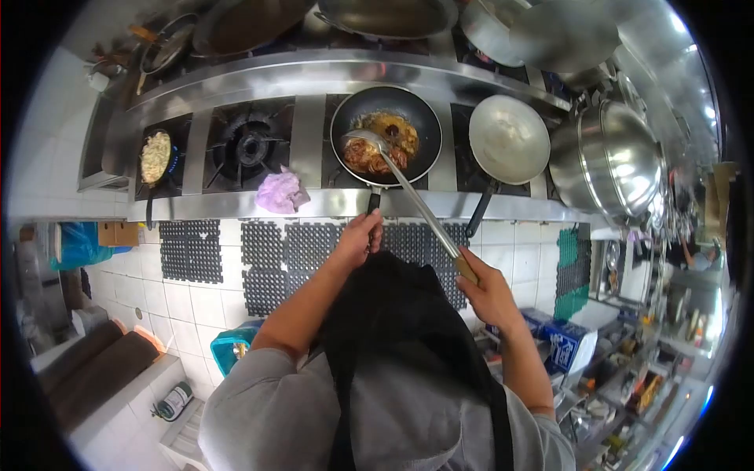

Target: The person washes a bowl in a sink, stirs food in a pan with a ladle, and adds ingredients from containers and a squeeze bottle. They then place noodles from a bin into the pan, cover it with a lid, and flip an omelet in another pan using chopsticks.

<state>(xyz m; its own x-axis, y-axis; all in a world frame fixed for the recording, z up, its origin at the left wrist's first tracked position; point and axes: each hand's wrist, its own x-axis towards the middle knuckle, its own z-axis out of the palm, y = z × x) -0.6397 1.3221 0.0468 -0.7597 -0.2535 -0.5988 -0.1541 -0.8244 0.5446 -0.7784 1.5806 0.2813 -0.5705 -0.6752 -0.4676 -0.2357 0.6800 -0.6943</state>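
A black frying pan (424, 110) sits on the middle burner, with brownish saucy food (367, 157) in it. My left hand (360, 237) is wrapped round the pan's black handle near the stove's front edge. In my right hand (485, 284) is the wooden grip of a long metal ladle (420, 206). The ladle's bowl rests in the food, towards the left of the pan; what lies under it is hidden. To the left of the pan, a crumpled pinkish-purple cloth (280, 191) lies on the stove's front ledge.
A small pan of pale chopped food (155, 157) stands over a blue flame at far left, beside a bare burner (250, 146). At right are a light-coloured pan (509, 140) with its handle jutting forward and large steel bowls (613, 161). More pans (389, 17) line the back shelf.
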